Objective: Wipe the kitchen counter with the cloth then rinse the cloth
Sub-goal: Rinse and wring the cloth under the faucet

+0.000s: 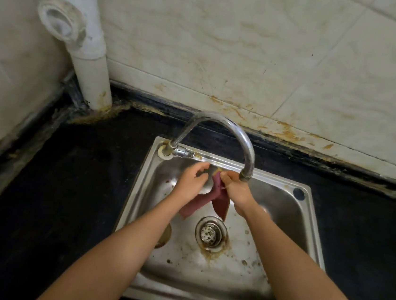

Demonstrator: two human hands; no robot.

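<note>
Cloth (221, 203) | right fingers (225, 176) pinch its top | left fingers (201, 168) curled, grip unclear

Both grips are up over the stainless steel sink (275, 179), set into the black stone worktop (63, 196) near its back edge. The right grip (236, 193) pinches the top of the dark red cloth (219, 200), right beside the spout of the curved chrome tap (220, 119). The left grip (189, 186) has its fingers curled, with cloth trailing out beneath its wrist; whether it has a hold there, can't tell. The cloth ends hang above the round metal drain strainer (210, 234). A white plastic pipe (90, 63) stands at the worktop's back left corner.
</note>
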